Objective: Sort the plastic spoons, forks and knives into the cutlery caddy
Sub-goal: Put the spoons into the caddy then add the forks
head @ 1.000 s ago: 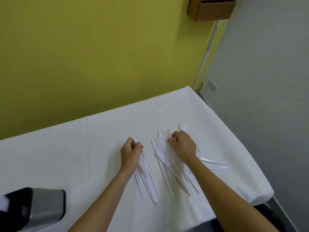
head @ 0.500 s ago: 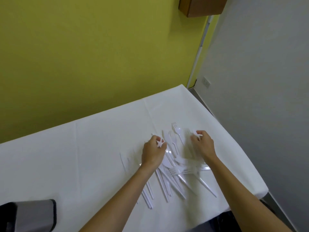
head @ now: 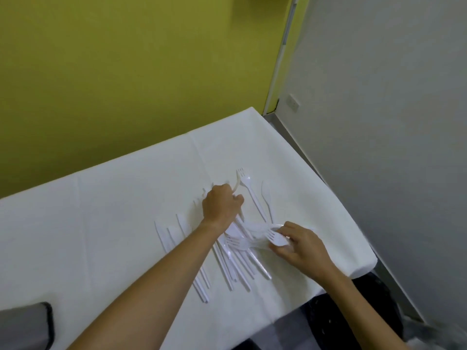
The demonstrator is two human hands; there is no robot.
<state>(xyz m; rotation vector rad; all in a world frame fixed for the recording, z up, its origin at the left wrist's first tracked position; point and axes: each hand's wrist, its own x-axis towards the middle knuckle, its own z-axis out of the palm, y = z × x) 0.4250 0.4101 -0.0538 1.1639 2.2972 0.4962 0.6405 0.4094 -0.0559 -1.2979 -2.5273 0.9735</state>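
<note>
caddy [head: 27, 322]: grey with a dark rim, only a corner showing at the lower left edge of the view
dark clothing [head: 353, 299]: seen past the near right edge of the table [head: 113, 198]
pile [head: 235, 263]: white plastic cutlery lying crossed on the table between the two forearms, long handles pointing toward the person, forks among them
right hand [head: 300, 246]: thumb and curled fingers pinch the near fork [head: 274, 238] at the right side of the pile
near fork: head between thumb and fingers, tines pointing left
knives [head: 164, 236]: side by side just left of the left forearm, blades pointing away
left hand [head: 222, 208]: knuckles up, fingers curled round a blurred piece [head: 236, 186] at the far end of the pile
blurred piece: white, sticking out beyond the fingers; which kind of cutlery, I cannot tell
far fork [head: 252, 198]: flat on the table just right of the left hand, tines away
spoon [head: 266, 193]: just right of the far fork, bowl away
table: covered in a creased white cloth
walls: yellow-green wall [head: 126, 72] behind the table, grey wall [head: 379, 122] to the right with a socket [head: 293, 103]
</note>
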